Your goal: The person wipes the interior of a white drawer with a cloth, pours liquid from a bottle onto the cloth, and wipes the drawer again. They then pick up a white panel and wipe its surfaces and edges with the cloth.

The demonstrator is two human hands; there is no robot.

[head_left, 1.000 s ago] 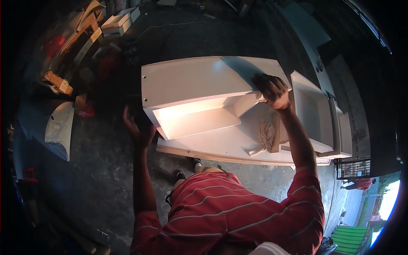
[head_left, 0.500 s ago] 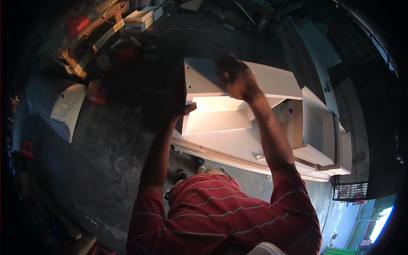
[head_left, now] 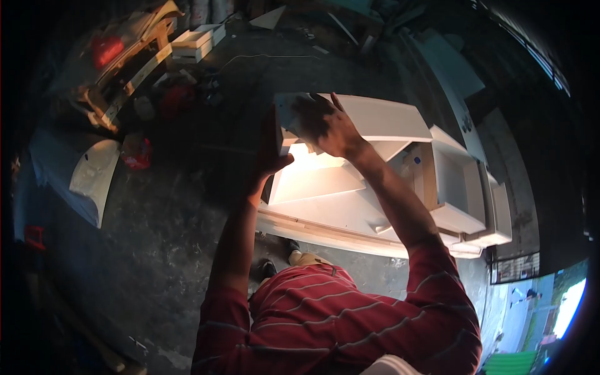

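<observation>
A white wooden drawer [head_left: 384, 117] lies on its side on a larger white furniture piece [head_left: 325, 204], lit warmly from inside. My left hand [head_left: 272, 153] grips its left end, with the thumb over the lower edge and the other fingers mostly hidden in shadow. My right hand [head_left: 328, 128] lies on the left part of the upper panel, fingers spread and palm down. Whether anything thin is under that palm is hidden.
Further white drawers [head_left: 459, 178] stand at the right of the furniture piece. A wooden bench [head_left: 134, 75] with a red bag [head_left: 107, 50] is at the upper left, near stacked white drawers [head_left: 192, 45]. A pale curved panel [head_left: 95, 175] leans at the left on the concrete floor [head_left: 169, 250].
My right hand has slid left and slightly down across the panel, close to my left hand. My left hand keeps its hold at the drawer's left end. The view has shifted slightly.
</observation>
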